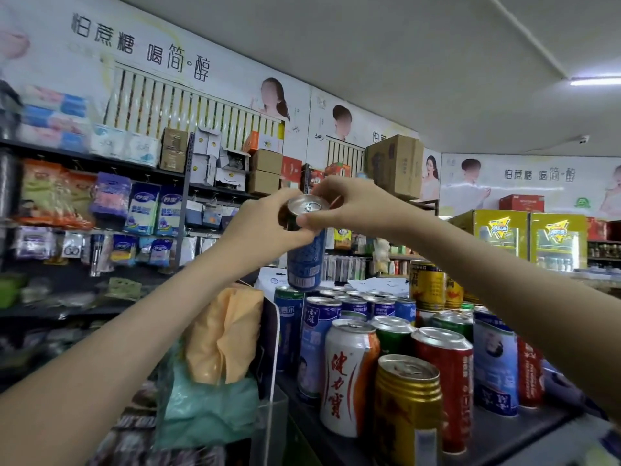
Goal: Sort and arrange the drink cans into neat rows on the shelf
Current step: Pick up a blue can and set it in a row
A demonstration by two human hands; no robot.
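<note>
Mid-sort I reckon: 1 blue can (304,264) is up in the air above the mixed cans on the shelf (497,435). Left hand (265,230) is wrapped round its upper part, right hand (353,203) pinching the top rim. Next it probably needs lowering upright into the blue row (369,306) without clipping the neighbours
</note>
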